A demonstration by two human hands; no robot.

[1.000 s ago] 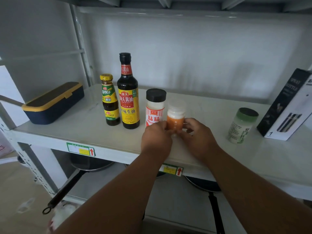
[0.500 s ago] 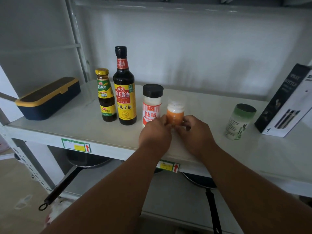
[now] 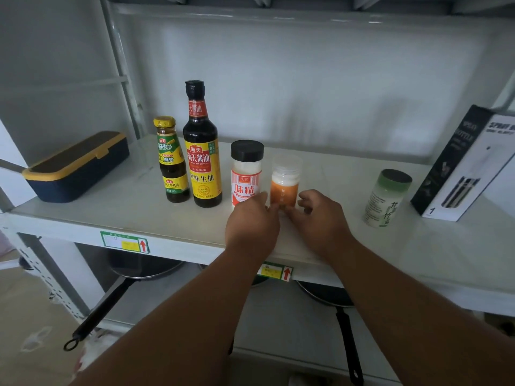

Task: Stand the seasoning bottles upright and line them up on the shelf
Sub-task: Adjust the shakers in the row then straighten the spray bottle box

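Several seasoning bottles stand upright in a row on the white shelf (image 3: pixel 133 215): a small yellow-capped sauce bottle (image 3: pixel 170 160), a tall dark soy sauce bottle (image 3: pixel 202 151), a black-lidded white shaker (image 3: pixel 246 171) and a small orange bottle with a clear cap (image 3: pixel 285 185). My left hand (image 3: pixel 250 227) pinches the orange bottle's lower left side with its fingertips. My right hand (image 3: pixel 320 221) sits just right of it, fingers curled and spread, thumb by the base. A green-lidded bottle (image 3: pixel 386 199) stands alone further right.
A navy box with a yellow rim (image 3: pixel 75 168) lies at the shelf's left end. A black-and-white spray bottle carton (image 3: pixel 462 165) leans at the right end. Black frying pans (image 3: pixel 145 268) (image 3: pixel 323 296) rest on the lower shelf, handles sticking out forward.
The orange bottle stays next to the white shaker. My right fingers have loosened away from its side, while my left fingertips remain on it. The camera has moved slightly.
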